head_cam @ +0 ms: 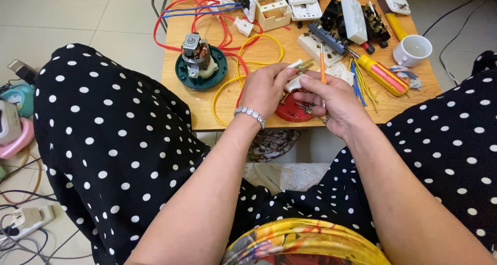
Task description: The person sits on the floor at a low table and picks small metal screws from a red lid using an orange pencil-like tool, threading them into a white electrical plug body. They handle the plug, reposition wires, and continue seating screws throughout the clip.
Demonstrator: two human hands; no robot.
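My left hand (265,89), with a silver bracelet at the wrist, grips a small white plug part with brass prongs (299,67). My right hand (335,100) pinches a thin orange-handled screwdriver (322,63), shaft upright, right beside that part. Both hands hover over a red round base (291,110) near the front edge of a small wooden table (207,109). A yellow wire (243,68) loops under my left hand.
A small motor on a green round base (199,60) stands at the left of the table. Red and blue wires, white socket housings (274,8), a big yellow-handled screwdriver (380,74) and a white cup (412,50) crowd the back and right. A power strip (28,218) lies on the floor.
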